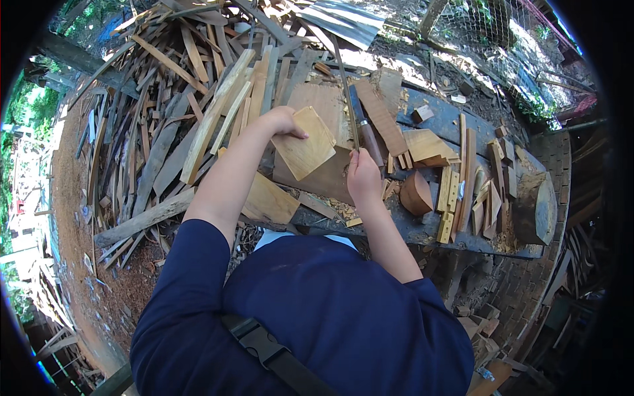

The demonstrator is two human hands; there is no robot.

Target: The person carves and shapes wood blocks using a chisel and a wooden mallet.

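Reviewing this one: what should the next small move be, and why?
Probably to ease the squarish wood rightward, toward the long thin tool. The left hand grips the wood by its upper left side, the right hand holds the tool's near end, and a gap shows between the two.

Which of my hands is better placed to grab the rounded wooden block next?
Probably your right hand: it is nearer the rounded wooden block, though it grips a long thin tool. Your left hand is farther away, holding a flat wooden piece.
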